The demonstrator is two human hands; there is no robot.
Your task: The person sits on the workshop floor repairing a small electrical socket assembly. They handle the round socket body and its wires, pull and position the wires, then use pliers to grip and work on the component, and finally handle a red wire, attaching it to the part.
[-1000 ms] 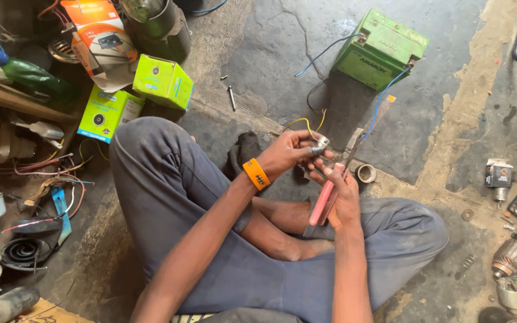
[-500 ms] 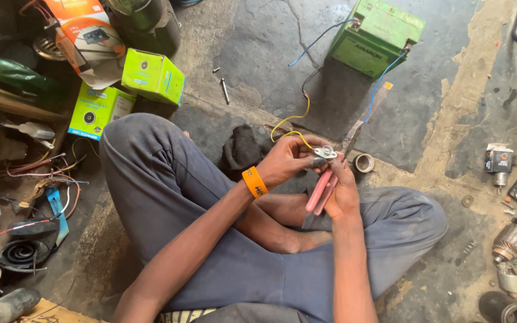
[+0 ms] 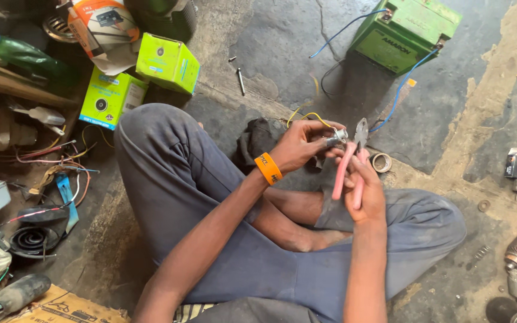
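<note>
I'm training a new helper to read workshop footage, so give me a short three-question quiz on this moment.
1. True or false: the right hand holds pink-handled pliers.
2. What does the left hand grip? A) a small metal part with yellow wires B) a roll of tape C) a green bottle
3. What colour are the wires running to the green battery on the floor?

Key
1. True; the jaws point up toward the small metal part.
2. A.
3. Blue.
</note>
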